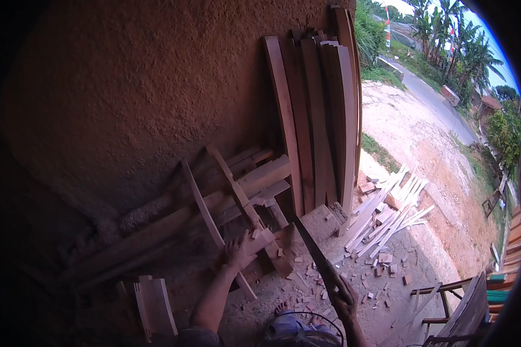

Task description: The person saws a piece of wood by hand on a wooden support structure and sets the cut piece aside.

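A long dark saw (315,251) was held in the R hand (344,298), w/ the fingers curled tight round its back end. The tip was pointed up & a bit left, nr a small pale wood block (261,240). The L hand (236,253) was laid on the block's left side; if the block was pinched or just pressed down couldn't be told. The block was set by the low end of a long notched plank (233,184), & a thin strip (205,211) was tilted to the left of it. Behind these, a thick beam (272,175) was seen nr the rough wall (127,87). Tall boards (289,127) were leaned on the wall, upright. To the right, pale sticks (396,214) were heaped up, w/ little wood bits (385,258) strewn on the dusty ground (359,324). Outside, a gray road (434,95) was seen, w/ green trees (474,55) next to it.
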The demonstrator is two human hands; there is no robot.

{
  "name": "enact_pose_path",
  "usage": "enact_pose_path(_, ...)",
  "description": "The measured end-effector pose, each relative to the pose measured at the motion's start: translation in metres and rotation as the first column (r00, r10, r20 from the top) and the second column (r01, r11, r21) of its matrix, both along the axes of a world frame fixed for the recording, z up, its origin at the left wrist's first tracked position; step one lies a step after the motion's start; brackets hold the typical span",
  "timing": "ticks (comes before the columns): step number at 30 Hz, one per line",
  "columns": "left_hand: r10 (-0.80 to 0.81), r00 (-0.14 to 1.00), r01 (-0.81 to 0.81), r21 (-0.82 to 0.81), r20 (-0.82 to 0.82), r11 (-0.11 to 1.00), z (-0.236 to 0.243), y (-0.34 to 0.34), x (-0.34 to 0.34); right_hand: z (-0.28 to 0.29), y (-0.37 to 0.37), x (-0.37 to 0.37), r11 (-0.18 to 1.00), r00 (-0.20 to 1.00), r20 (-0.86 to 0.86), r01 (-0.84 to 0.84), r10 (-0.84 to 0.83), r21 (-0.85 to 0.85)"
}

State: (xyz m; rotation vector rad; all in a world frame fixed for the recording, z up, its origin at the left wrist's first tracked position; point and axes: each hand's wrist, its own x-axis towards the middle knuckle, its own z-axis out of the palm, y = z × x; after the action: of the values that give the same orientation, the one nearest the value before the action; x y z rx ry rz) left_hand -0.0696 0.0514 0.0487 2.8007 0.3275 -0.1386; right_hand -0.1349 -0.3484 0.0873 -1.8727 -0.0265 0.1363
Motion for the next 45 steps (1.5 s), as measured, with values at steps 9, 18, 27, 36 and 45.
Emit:
enact_pose_path(9, -0.134, 0.924, -0.366, -0.930, -0.357, -0.043, 0.002, -0.079, -0.032, 0.001, -0.014, 0.019, 0.986, 0.992, 0.119, 0.019, -0.039, 0.166)
enact_pose_path(18, 0.297, 0.954, -0.045, -0.999, -0.040, 0.009, -0.055, -0.178, -0.119, 0.063, -0.083, 0.007, 0.965, 0.968, -0.195, -0.113, 0.161, 0.239)
enact_pose_path(27, 0.657, 0.692, -0.092, -0.939, -0.300, -0.331, -0.044, -0.196, -0.197, 0.103, -0.141, 0.017, 0.875, 0.877, 0.023, -0.475, 0.479, -0.097)
enact_pose_path(36, 0.708, 0.524, 0.086, -0.798, -0.473, -0.597, -0.073, -0.244, -0.281, 0.102, -0.176, 0.022, 0.845, 0.869, 0.144, -0.401, 0.473, -0.354)
enact_pose_path(45, 0.661, -0.180, 0.420, -0.664, -0.729, -0.618, -0.126, -0.237, -0.339, 0.108, -0.065, 0.002, 0.736, 0.579, 0.465, -0.601, 0.669, -0.312)
